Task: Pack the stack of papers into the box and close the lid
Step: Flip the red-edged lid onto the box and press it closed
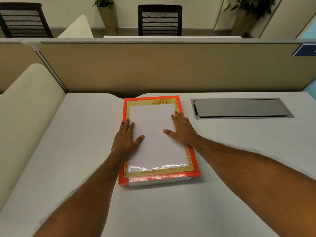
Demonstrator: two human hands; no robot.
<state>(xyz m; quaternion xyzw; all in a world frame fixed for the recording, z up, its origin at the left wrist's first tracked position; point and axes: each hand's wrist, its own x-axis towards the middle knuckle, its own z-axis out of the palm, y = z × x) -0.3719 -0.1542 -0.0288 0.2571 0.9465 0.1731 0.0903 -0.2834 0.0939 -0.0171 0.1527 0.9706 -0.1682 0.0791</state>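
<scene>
Papers (156,134) lie as a white rectangle on top of a flat orange box (159,178), framed by the box's gold border and red edge. Whether the sheets rest on a closed lid or sit behind a clear window cannot be told; a glossy reflection runs across their near end. The box lies flat on the pale grey surface (85,151), near its middle, long side running from near to far, its far end close to the surface's far edge. A white band shows along the box's near side wall.

Left hand (125,139) lies flat and open, palm down, on the left edge of the box, fingers extended toward the far side and thumb spread onto the white sheet. Right hand (182,130) is likewise flat and open, palm down, on the right edge, thumb pointing left across the sheet. Neither hand grips anything. Both forearms are bare.

Right of the box, apart from it, a grey cable hatch (241,107) is set into the surface. Beyond the far edge stands a tan partition (162,65). Behind it are two black mesh-backed chairs (159,19) and potted plants (106,12).
</scene>
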